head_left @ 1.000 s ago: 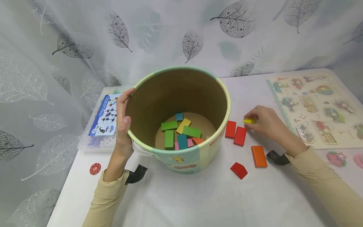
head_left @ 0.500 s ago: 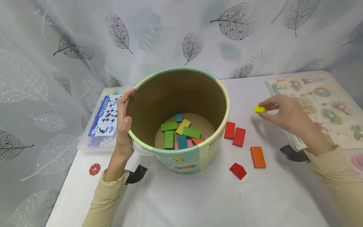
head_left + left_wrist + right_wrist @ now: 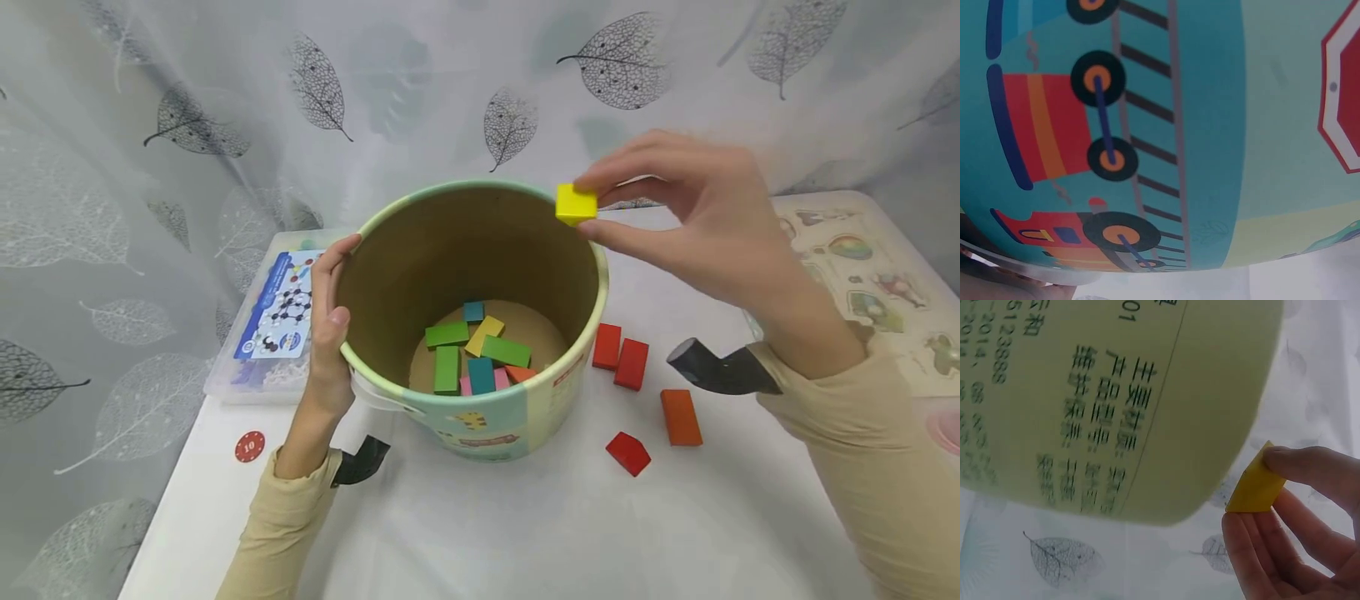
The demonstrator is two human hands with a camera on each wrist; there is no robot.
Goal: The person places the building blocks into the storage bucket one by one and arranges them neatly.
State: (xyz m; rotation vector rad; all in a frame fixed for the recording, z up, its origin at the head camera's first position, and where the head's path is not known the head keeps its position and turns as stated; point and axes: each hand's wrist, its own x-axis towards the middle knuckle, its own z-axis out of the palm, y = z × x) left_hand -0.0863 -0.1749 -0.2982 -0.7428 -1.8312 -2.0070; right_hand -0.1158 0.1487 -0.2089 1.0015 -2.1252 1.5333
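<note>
In the head view a round toy bucket [image 3: 480,437] stands with its mouth tilted toward me. My left hand [image 3: 330,342] grips its left rim, fingers over the edge. The left wrist view is filled by the printed bucket wall [image 3: 1210,125]. My right hand [image 3: 690,208] pinches a yellow block [image 3: 576,205] between thumb and fingertips, at the bucket's upper right rim. The right wrist view shows that same block [image 3: 1257,484] beside the bucket's side. Inside the bucket lie several blocks, among them a green block [image 3: 447,371], a yellow one [image 3: 485,336] and a teal one [image 3: 482,375].
Right of the bucket lie red blocks [image 3: 632,364], an orange block [image 3: 681,417] and a red house-shaped block [image 3: 628,453]. A picture puzzle board [image 3: 862,275] lies at the right. On the left are a clear plastic box [image 3: 225,379] and a red chip [image 3: 250,447].
My right hand has lifted the yellow block off the table, right of the red blocks, and carried it up and leftward to the bucket's rim. The left hand keeps its place.
</note>
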